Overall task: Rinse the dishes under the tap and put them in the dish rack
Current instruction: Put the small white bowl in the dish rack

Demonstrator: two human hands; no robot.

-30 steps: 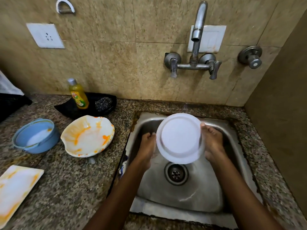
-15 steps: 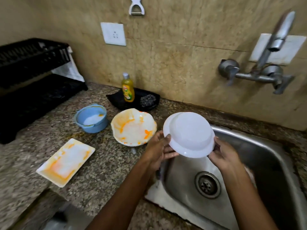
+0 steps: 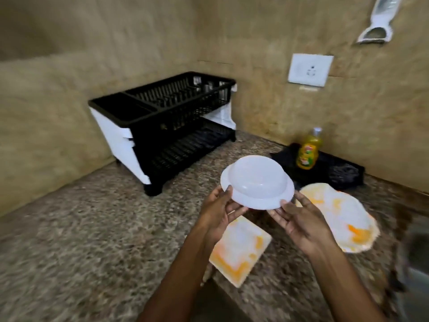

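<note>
I hold a white bowl [image 3: 257, 182] upside down above the granite counter [image 3: 92, 240]. My left hand [image 3: 219, 212] grips its left rim and my right hand [image 3: 299, 219] its right rim. A black two-tier dish rack [image 3: 167, 126] with white sides stands in the back left corner, some way beyond the bowl. Under my hands lies a rectangular white plate [image 3: 241, 249] smeared orange. To the right sits a wavy round plate [image 3: 343, 214], also smeared orange. The sink and tap are out of view.
A yellow dish-soap bottle [image 3: 308, 152] stands on a black tray [image 3: 336, 170] with a dark scrubber, against the back wall. A white wall socket [image 3: 310, 69] and a hanging white tool [image 3: 376, 22] are above. Bare granite lies in front of the rack.
Both hands have carried the white bowl left, from over the sink to above the counter. The view has swung left, so the dish rack is now central and the sink gone.
</note>
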